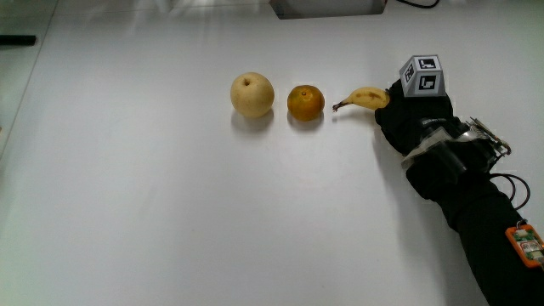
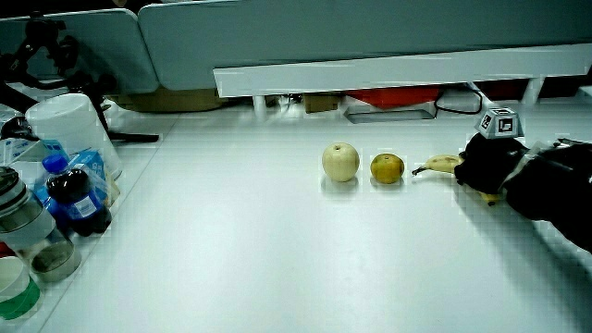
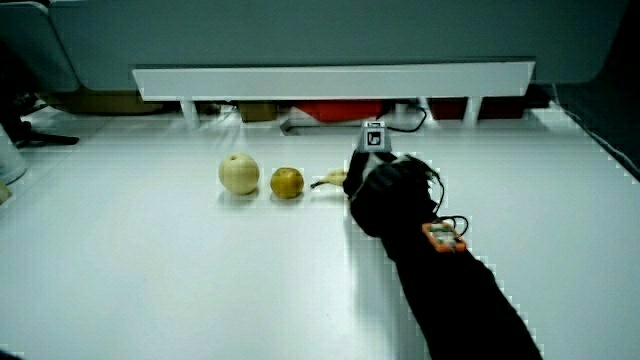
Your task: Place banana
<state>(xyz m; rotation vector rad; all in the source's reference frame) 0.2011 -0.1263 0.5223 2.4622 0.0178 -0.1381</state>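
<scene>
The banana [image 1: 365, 99] lies on the table [image 1: 170, 221] at the end of a row of fruit, just beside the orange [image 1: 305, 102], with a pale round fruit [image 1: 252, 93] on the orange's other flank. Its stem tip points toward the orange but does not touch it. The hand [image 1: 414, 123] covers the banana's thicker end, the patterned cube [image 1: 423, 76] on its back facing up. Whether the hand is closed on the fruit or only resting over it I cannot tell. The banana looks small and light, firm enough to lift by one end, yet soft-skinned and easily bruised, so a gentle hold around the thick middle would probably serve best; the thin stem would be a poor place to pull. The open room is wide: bare tabletop spreads nearer to the person than the row. In a side view, bottles and cups [image 2: 55, 203] crowd one table edge, well apart from the fruit.
</scene>
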